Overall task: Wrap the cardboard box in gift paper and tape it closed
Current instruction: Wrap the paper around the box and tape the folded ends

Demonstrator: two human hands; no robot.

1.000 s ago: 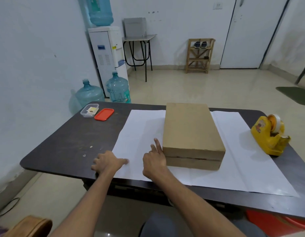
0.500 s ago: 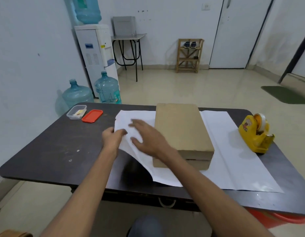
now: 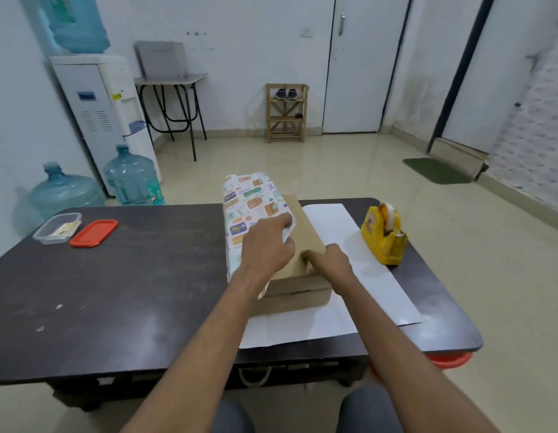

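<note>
On the dark table point(image 3: 115, 292): one cardboard box point(image 3: 306, 232) at centre, lying on one sheet of gift paper point(image 3: 249, 198) (printed side showing where it folds over the box's left half). Two hands: the left hand point(image 3: 266, 245) pinches the folded paper's edge, and the right hand point(image 3: 332, 262) rests on the box top, holding nothing. One yellow tape dispenser point(image 3: 383, 235) stands to the right. One clear container point(image 3: 57, 228) and one red lid point(image 3: 93, 232) lie far left. The left forearm hides the box's near-left corner.

Cardboard box point(image 3: 305, 242) on gift paper point(image 3: 359, 276), tape dispenser point(image 3: 383, 235) to its right.
</note>
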